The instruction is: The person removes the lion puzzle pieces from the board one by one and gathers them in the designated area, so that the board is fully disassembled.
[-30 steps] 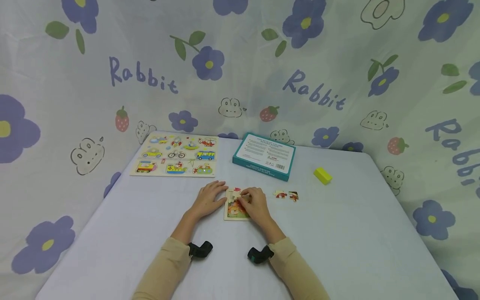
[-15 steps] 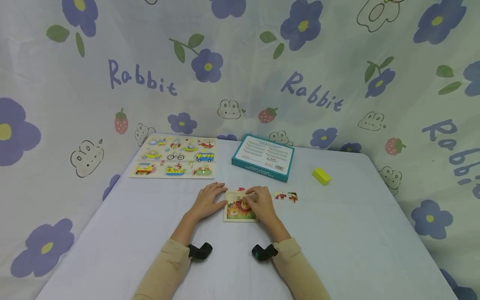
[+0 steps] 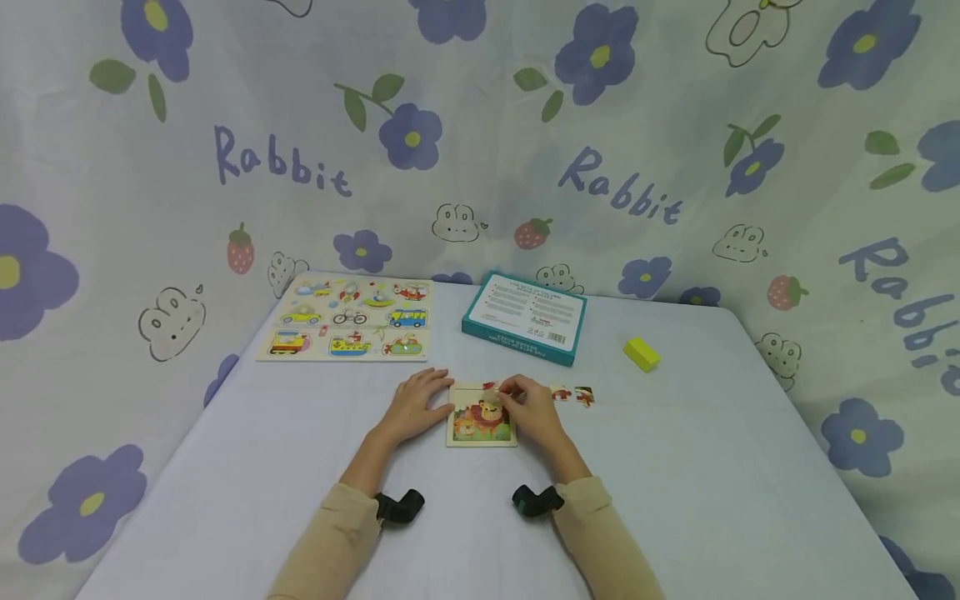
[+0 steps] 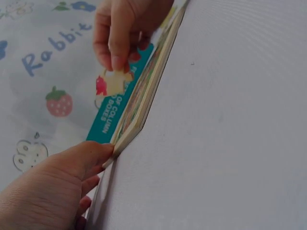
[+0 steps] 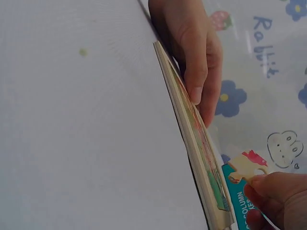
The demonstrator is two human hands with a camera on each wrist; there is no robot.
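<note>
A small square wooden jigsaw board [image 3: 483,443] with a lion picture lies in front of the person. The left hand [image 3: 412,407] rests at its left side, thumb and fingertips touching the edge. Over the board's upper right, the right hand [image 3: 531,410] pinches a puzzle piece between thumb and fingers. That puzzle piece [image 5: 247,165] is cream with a red-pink patch, and it is held up off the board in the right wrist view. The right fingers cover part of the board's upper right corner in the head view.
Two loose puzzle pieces [image 3: 584,395] lie right of the board. Behind stand a teal-edged box [image 3: 525,321] and, at left, a large vehicle peg puzzle [image 3: 345,317]. A yellow block [image 3: 642,354] sits at right. A patterned cloth [image 3: 480,125] hangs behind the white table.
The right hand has shifted right from the middle of the board, still pinching the piece, so more of the lion picture shows. The left hand stays at the board's left edge.
</note>
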